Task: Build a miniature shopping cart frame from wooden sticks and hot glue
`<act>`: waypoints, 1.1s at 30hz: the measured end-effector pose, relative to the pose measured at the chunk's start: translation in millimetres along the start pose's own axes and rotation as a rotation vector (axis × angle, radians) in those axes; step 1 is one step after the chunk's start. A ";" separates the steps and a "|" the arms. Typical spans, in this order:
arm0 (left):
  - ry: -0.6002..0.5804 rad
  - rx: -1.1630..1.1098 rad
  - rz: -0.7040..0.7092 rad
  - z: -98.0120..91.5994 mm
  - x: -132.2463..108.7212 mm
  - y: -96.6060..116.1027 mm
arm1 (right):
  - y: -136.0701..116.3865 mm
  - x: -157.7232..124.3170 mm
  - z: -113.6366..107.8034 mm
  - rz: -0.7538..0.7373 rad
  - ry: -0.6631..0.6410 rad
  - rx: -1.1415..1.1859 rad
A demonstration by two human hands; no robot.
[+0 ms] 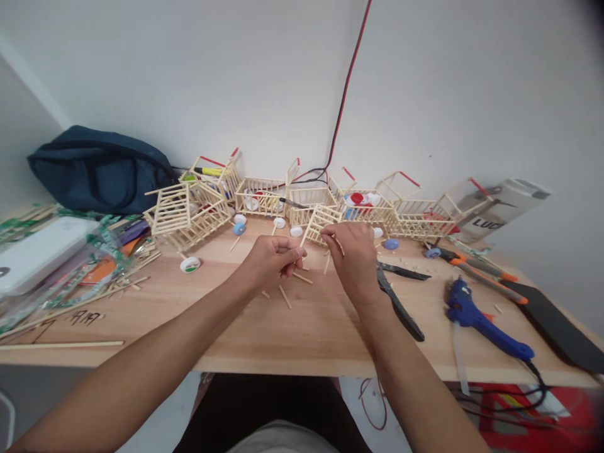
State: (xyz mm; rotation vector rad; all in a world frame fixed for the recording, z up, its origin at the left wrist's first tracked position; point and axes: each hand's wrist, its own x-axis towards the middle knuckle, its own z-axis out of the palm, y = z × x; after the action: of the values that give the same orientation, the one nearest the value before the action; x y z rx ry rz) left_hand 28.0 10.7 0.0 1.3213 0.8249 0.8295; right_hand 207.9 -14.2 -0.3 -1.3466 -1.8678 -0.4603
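Above the middle of the desk, my left hand [276,257] is closed in a pinch at the lower end of a wooden stick [306,230]. That stick runs up along the left side of a small stick lattice [325,216]. My right hand [353,257] is closed too, its fingertips at the right side of the lattice and partly hiding it. Whether the stick is joined to the lattice I cannot tell. Short cut sticks [285,297] lie on the wood below my hands. Behind them stands a row of little stick carts [261,196] with red handles.
At right are black-handled cutters [401,308], a blue glue gun [484,319] with its cord, orange-handled pliers [491,280] and a black slab [557,327]. A white box-shaped device [47,251], plastic packets and a blue bag [101,170] occupy the left. Bottle caps [190,264] lie near the carts.
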 end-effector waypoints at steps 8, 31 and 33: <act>-0.004 0.021 0.003 -1.7 0.7 -1.9 | 0.2 0.3 -0.9 -0.022 0.007 0.034; -0.001 0.023 0.013 -0.3 -0.6 3.3 | 2.9 -1.1 4.5 -0.007 -0.002 0.086; 0.001 0.025 0.014 -0.1 -0.9 4.1 | 2.7 -1.0 4.3 -0.001 -0.008 0.092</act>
State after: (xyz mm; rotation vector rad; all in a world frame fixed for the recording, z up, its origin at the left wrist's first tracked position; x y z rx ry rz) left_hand 27.3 10.2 4.0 1.3503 0.8297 0.8329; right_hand 208.9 -10.9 -4.2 -1.2880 -1.8730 -0.3657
